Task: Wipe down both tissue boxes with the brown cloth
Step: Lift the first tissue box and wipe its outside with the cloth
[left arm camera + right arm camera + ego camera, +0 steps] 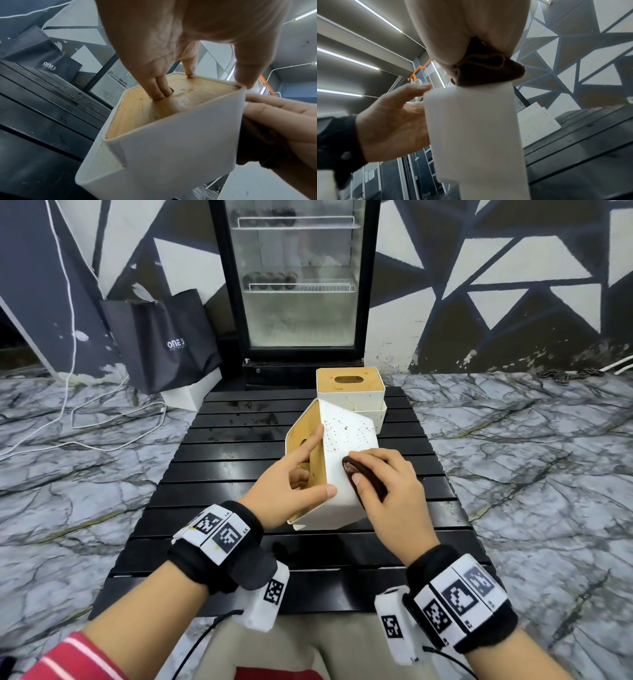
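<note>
A white speckled tissue box [344,436] with a wooden lid [137,113] is tipped on the black slatted table [219,440], lid facing left. My left hand [291,484] grips it: fingers [161,89] hooked into the lid's slot, thumb across the near edge. My right hand [383,484] holds the bunched brown cloth [363,474] and presses it on the box's white side. The cloth [488,70] meets the box's edge [471,121] in the right wrist view. The second tissue box [349,388] stands upright just behind.
A glass-door fridge [294,278] stands beyond the table's far end. A black shopping bag [168,340] leans on the wall at the left, with white cables [68,405] on the marble floor. My knees are under the table's near edge.
</note>
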`<action>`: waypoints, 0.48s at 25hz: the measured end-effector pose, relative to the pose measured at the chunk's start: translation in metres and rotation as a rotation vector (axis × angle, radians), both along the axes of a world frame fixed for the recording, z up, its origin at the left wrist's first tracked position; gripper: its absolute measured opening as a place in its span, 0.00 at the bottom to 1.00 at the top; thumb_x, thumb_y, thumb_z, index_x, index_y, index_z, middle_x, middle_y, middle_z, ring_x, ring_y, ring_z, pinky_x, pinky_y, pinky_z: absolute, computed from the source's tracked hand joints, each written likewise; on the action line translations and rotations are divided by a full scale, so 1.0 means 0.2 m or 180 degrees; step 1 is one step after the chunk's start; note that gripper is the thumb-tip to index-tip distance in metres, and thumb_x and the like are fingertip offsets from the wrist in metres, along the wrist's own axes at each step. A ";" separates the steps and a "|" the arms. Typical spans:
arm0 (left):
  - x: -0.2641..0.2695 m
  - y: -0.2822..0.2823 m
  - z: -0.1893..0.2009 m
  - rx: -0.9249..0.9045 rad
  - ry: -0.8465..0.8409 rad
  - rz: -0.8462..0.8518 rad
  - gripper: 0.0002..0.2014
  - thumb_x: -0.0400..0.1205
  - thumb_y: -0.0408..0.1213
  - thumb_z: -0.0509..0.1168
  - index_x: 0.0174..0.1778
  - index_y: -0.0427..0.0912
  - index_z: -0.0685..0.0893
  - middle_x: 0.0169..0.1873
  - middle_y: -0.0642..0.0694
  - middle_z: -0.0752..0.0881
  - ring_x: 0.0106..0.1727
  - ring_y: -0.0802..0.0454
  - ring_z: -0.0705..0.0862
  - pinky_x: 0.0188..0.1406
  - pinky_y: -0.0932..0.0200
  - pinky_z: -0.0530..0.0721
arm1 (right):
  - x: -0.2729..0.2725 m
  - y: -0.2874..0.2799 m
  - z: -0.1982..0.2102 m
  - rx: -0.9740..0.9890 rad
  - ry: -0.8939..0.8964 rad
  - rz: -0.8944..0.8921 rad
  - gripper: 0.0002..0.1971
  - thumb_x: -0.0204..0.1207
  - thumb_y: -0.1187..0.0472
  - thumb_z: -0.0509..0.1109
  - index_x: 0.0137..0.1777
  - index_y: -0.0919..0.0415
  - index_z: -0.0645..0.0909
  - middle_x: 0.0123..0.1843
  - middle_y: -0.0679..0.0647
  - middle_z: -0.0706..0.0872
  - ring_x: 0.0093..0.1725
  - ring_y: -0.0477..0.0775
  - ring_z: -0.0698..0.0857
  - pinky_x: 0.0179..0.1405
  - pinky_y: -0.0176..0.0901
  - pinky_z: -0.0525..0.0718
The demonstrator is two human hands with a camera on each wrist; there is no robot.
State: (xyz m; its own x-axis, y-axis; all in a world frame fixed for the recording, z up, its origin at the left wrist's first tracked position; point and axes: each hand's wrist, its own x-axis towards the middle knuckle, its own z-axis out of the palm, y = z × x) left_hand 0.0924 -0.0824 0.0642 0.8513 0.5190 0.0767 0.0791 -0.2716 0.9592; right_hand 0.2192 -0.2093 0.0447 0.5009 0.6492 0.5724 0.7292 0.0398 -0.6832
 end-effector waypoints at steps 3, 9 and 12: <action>0.00 0.00 0.00 -0.0077 -0.0063 0.0021 0.39 0.66 0.55 0.70 0.72 0.76 0.61 0.51 0.36 0.81 0.46 0.47 0.79 0.56 0.50 0.80 | -0.05 0.01 -0.01 0.0090 -0.0154 0.0035 0.16 0.75 0.53 0.62 0.60 0.52 0.82 0.54 0.38 0.75 0.55 0.45 0.72 0.61 0.20 0.65; -0.02 0.02 0.01 -0.0030 -0.0078 -0.0083 0.40 0.67 0.46 0.72 0.72 0.73 0.60 0.49 0.61 0.87 0.41 0.60 0.83 0.57 0.58 0.82 | 0.02 -0.03 -0.03 0.0120 -0.0259 0.0049 0.16 0.74 0.54 0.62 0.59 0.54 0.83 0.55 0.42 0.78 0.56 0.51 0.76 0.62 0.21 0.64; -0.01 0.01 0.01 -0.0037 -0.0071 -0.0134 0.41 0.64 0.50 0.73 0.71 0.76 0.62 0.49 0.56 0.86 0.43 0.55 0.82 0.61 0.49 0.81 | 0.08 0.03 0.00 0.0133 -0.0007 -0.0137 0.15 0.74 0.53 0.63 0.58 0.55 0.83 0.53 0.42 0.77 0.55 0.55 0.77 0.59 0.17 0.63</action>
State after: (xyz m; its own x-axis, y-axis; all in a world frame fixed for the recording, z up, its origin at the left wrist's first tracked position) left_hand 0.0903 -0.0802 0.0662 0.8707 0.4835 0.0902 0.0464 -0.2632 0.9636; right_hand 0.2353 -0.2034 0.0453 0.5265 0.6027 0.5996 0.7322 0.0369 -0.6801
